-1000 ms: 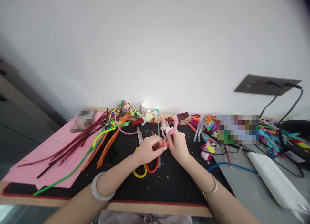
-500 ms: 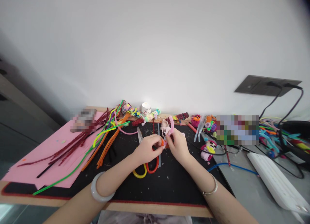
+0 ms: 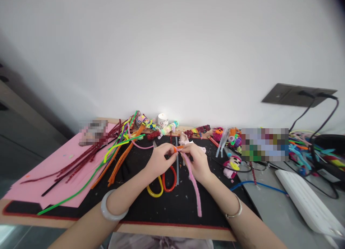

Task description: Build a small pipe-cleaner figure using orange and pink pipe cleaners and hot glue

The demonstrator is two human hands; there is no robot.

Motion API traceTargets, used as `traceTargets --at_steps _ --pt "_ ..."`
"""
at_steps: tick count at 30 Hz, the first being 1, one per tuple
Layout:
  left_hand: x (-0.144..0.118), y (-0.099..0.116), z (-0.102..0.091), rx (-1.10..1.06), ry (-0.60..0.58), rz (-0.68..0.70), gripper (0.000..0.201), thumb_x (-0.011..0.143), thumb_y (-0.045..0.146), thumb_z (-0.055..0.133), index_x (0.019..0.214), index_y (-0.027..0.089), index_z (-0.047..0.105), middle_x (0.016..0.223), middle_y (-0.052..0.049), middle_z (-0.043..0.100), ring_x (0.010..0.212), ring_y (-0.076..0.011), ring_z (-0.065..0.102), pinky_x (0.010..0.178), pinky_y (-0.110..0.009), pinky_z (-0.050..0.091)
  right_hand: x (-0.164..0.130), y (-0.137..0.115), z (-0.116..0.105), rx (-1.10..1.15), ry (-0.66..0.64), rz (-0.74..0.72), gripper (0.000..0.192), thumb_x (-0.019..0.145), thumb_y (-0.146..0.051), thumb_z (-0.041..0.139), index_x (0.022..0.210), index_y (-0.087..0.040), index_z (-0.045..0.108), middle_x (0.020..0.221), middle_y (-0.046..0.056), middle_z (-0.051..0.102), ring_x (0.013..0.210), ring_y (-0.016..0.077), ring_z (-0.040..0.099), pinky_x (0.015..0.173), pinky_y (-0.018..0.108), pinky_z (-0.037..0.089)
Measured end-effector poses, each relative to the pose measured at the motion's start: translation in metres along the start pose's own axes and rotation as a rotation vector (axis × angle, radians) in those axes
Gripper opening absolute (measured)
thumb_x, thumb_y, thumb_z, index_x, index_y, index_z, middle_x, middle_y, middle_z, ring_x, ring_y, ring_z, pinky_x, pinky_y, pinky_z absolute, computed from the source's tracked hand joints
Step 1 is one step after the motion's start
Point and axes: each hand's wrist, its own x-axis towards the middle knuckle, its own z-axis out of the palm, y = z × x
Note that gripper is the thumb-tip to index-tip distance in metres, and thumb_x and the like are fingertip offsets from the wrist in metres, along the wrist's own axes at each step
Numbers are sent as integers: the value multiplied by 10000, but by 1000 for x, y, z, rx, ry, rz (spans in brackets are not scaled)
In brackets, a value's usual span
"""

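A small orange piece [image 3: 175, 148] is pinched by the left hand [image 3: 159, 160] above the black mat [image 3: 172, 206] while the pink pipe cleaner [image 3: 194, 186] is gripped by the right hand [image 3: 196, 162] (tail hanging loose toward the body), so the wrap could be slipped off if tension is lost.

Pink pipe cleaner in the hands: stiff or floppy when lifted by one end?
Likely semi-stiff: the pink pipe cleaner runs out from the right hand in a gentle curve, not limp. Probably very light and bends easily; its fuzzy surface should resist slipping.
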Motion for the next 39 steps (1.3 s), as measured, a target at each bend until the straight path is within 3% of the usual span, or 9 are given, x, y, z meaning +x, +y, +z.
traceTargets --at_steps 6,10,13,16,19,23,29,36,39 --pt "2 -4 -4 72 78 -25 138 781 193 491 645 171 485 668 0 537 624 -118 493 600 -242 412 -2 -1 4 -11 -72 -71 133 823 -118 465 851 -219 547 910 66 607 875 179 574 768 345 475" --pt "4 -6 -8 91 111 -16 110 793 196 487 687 173 505 686 -6 543 636 -124 506 620 -245 425 1 -5 1 -48 -131 -65 278 785 -86 445 1023 -213 512 1008 80 586 971 199 538 840 366 441" --pt "7 -7 -13 114 140 42 105 795 190 492 692 175 508 759 -30 582 720 -142 547 697 -266 445 4 -4 -2 -184 -72 41 438 731 -48 403 1145 -187 443 1097 112 547 1036 235 490 866 398 403" --pt "9 -6 -19 156 126 138 110 800 176 493 690 178 501 899 -65 615 908 -171 564 839 -305 430 5 4 -4 -466 -15 244 461 690 -66 424 1140 -164 453 1144 142 520 1014 284 468 832 441 369" --pt "9 -6 -23 187 99 214 88 807 160 481 725 178 509 977 -83 614 986 -176 555 893 -318 419 3 17 -4 -681 -70 395 481 657 -107 471 1134 -169 473 1155 153 514 989 318 459 807 477 331" --pt "8 -8 -24 218 88 261 73 806 155 485 744 178 516 1001 -85 613 997 -175 561 897 -316 432 0 32 -3 -722 -214 466 462 680 -155 493 1141 -187 484 1054 140 567 950 301 479 772 436 334" --pt "10 -14 -24 260 108 281 68 810 158 493 749 178 517 1012 -83 615 998 -171 567 906 -322 442 2 36 -9 -675 -212 479 340 709 -206 525 1048 -201 541 977 86 616 924 263 533 763 374 353" --pt "12 -19 -25 278 85 260 74 814 172 500 742 182 515 1000 -72 616 980 -165 572 902 -319 444 6 45 -15 -290 71 366 176 747 -268 555 891 -189 615 842 55 660 763 197 610 681 284 442" --pt "12 -21 -25 284 65 256 78 820 173 498 743 178 510 997 -69 614 983 -158 570 903 -304 438 7 44 -16 -140 121 271 129 720 -274 600 808 -182 619 765 47 656 700 181 606 650 274 456"
